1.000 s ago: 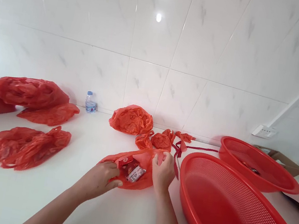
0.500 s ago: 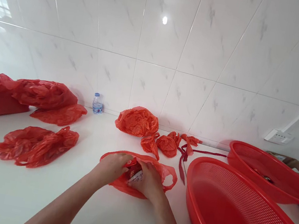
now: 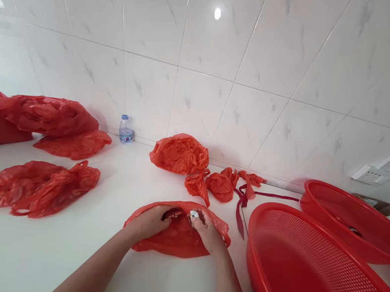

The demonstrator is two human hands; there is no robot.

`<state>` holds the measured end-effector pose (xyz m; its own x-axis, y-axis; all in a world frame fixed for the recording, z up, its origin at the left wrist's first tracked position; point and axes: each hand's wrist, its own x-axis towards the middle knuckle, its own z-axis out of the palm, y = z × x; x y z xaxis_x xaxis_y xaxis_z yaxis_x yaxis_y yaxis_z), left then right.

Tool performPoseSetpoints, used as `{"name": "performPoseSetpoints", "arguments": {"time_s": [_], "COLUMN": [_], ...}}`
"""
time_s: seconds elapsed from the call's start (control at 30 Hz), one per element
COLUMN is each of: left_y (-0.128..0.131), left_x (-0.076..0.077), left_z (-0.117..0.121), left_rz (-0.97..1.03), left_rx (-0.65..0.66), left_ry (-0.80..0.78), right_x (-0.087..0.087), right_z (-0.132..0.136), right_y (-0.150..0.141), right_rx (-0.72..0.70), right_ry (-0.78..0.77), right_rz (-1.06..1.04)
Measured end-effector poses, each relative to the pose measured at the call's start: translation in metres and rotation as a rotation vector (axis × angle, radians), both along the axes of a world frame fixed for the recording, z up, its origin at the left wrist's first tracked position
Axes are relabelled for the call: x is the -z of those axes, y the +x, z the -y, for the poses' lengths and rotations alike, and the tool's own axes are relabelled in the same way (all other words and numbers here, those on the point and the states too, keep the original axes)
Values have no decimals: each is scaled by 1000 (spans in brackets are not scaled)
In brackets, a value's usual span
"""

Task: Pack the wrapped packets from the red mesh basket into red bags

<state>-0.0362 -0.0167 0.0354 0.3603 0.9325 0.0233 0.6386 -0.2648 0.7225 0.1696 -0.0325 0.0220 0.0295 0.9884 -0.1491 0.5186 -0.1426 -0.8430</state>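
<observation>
An open red plastic bag (image 3: pixel 176 243) lies on the white table in front of me. My left hand (image 3: pixel 150 221) reaches into its left side, thumb and fingers curled together around something too hidden to name. On the bag's right side, my right hand (image 3: pixel 210 233) pinches a small white item (image 3: pixel 194 214) between thumb and fingers, just over the opening. Small reddish things lie inside between my hands, too unclear to identify.
Two red mesh baskets (image 3: pixel 262 278) stand at the right. Crumpled red bags (image 3: pixel 180 152) and dark red ribbon (image 3: pixel 240 219) lie near the tiled wall. More red bags (image 3: pixel 48 185) lie at the left, and a water bottle (image 3: pixel 125 131) stands against the wall.
My hands have moved apart, and the bag's mouth is spread wider. The patterned packet under my right hand is out of sight; a small white item now shows at its fingertips.
</observation>
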Motion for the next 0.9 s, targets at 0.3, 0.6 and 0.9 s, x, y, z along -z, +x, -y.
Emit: {"name": "performPoseSetpoints", "arguments": {"time_s": [0.3,0.6,0.9], "left_y": [-3,-4,-1], "left_x": [27,33,33], "left_z": [-14,-17,-16], "left_rz": [155,142,171], "left_rx": [-182,-137,-184], "left_ry": [26,179,173], "right_x": [33,33,40], "right_z": [-21,-20,-24], "right_y": [2,-2,2], "right_rx": [251,273,237], "right_ry": [120,39,65], "right_rz": [52,-3,40]}}
